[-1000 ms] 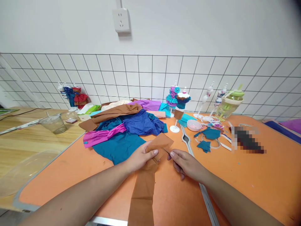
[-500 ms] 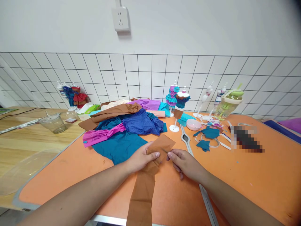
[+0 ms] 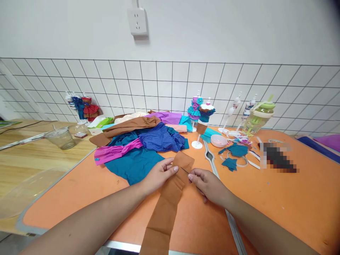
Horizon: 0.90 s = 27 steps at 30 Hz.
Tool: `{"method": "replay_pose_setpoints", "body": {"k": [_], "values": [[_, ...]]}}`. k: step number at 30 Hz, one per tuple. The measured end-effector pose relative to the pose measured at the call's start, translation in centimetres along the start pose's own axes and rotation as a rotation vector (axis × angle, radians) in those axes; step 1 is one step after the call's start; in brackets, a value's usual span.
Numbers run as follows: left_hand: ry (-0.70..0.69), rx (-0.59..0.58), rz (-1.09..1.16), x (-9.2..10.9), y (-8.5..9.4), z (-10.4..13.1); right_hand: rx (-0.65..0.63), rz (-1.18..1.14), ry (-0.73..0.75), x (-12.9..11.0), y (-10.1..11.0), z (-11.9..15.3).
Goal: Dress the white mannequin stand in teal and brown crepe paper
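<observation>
A long strip of brown crepe paper (image 3: 162,212) runs from between my hands toward me and over the table's front edge. My left hand (image 3: 161,174) pinches it near its upper end, with the thumb on top and the fingers partly hidden behind. In my right hand (image 3: 205,181) a thin dark pointed tool (image 3: 184,170) is gripped between thumb and forefinger, its tip lying across the strip. What kind of tool it is I cannot make out. Beyond my hands stands a small white dress form (image 3: 202,126) wrapped in brown and teal paper.
Crumpled coloured paper (image 3: 138,163) is piled behind my left hand. A pink bowl (image 3: 218,140), teal scraps (image 3: 230,164) and a green-lidded bottle (image 3: 259,118) sit at the back right. A clear plastic cup (image 3: 61,138) stands on the wooden table. A blurred dark object (image 3: 278,157) lies right.
The strip's upper end has turned and flattened, and its lower length has swung slightly. My left hand has shifted a little left; the dark tool now shows more plainly across the paper.
</observation>
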<state>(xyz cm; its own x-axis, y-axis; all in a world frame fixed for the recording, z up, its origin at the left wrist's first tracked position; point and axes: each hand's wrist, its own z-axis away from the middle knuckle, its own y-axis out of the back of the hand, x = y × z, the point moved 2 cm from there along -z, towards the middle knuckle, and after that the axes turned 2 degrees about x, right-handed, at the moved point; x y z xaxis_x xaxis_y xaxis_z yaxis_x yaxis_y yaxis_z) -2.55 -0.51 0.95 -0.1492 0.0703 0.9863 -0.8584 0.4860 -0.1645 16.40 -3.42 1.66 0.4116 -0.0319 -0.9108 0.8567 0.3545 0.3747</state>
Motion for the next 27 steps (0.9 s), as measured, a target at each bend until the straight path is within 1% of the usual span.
{"method": "replay_pose_setpoints", "body": {"k": [3,8,11,16,22,27], "values": [[0.006,0.02,-0.011,-0.14,-0.01,-0.06,-0.021,0.027,0.009,0.04,0.09,-0.02],[-0.068,0.106,-0.048,0.36,-0.08,-0.06,-0.028,0.045,0.047,0.04,0.22,0.06],[-0.087,0.085,-0.086,0.41,-0.19,0.0,-0.037,0.014,0.027,0.24,0.14,0.04],[-0.081,0.066,-0.119,-0.1,-0.23,0.16,-0.044,-0.05,-0.003,0.54,-0.18,-0.23],[-0.073,0.064,-0.125,-0.44,-0.17,0.11,-0.015,-0.03,0.008,0.66,-0.34,-0.33],[-0.088,0.068,-0.115,-0.54,-0.29,0.05,0.009,0.011,0.016,0.08,-0.24,-0.15]]}}
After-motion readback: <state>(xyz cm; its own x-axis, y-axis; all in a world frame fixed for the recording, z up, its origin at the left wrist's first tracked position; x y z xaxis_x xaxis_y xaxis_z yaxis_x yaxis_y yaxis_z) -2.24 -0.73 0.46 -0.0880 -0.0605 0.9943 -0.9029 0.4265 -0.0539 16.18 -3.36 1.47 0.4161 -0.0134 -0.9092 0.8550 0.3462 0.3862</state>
